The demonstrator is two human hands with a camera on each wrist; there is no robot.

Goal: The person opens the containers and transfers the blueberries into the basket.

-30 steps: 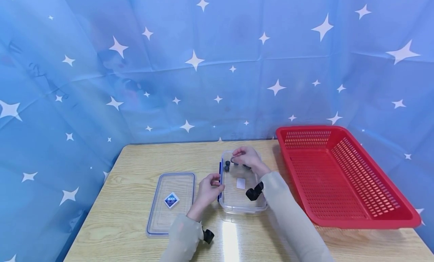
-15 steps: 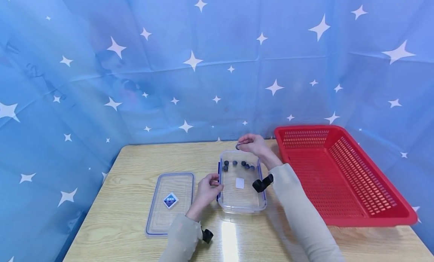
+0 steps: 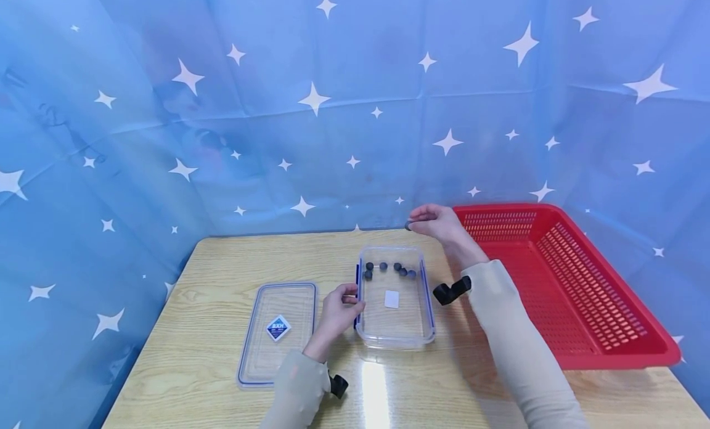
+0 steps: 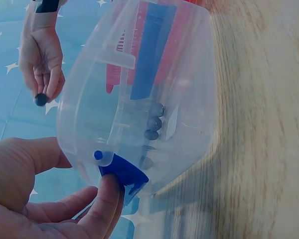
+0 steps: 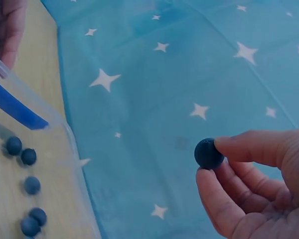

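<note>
The head view is looking forward and down from above the bench (image 3: pixel 183 379), watching from farthest off and taking in the clear plastic container (image 3: pixel 395 341), the red basket (image 3: pixel 532 284) and the starry curtain (image 3: pixel 333 130). The left-wrist view is facing the container's side from close by, tipped so that the bench is running up its right. The right-wrist view is peering past the near right hand (image 5: pixel 276 196) toward the curtain. Both wrist views are sharing the container, curtain and left hand (image 3: pixel 334 315)
</note>
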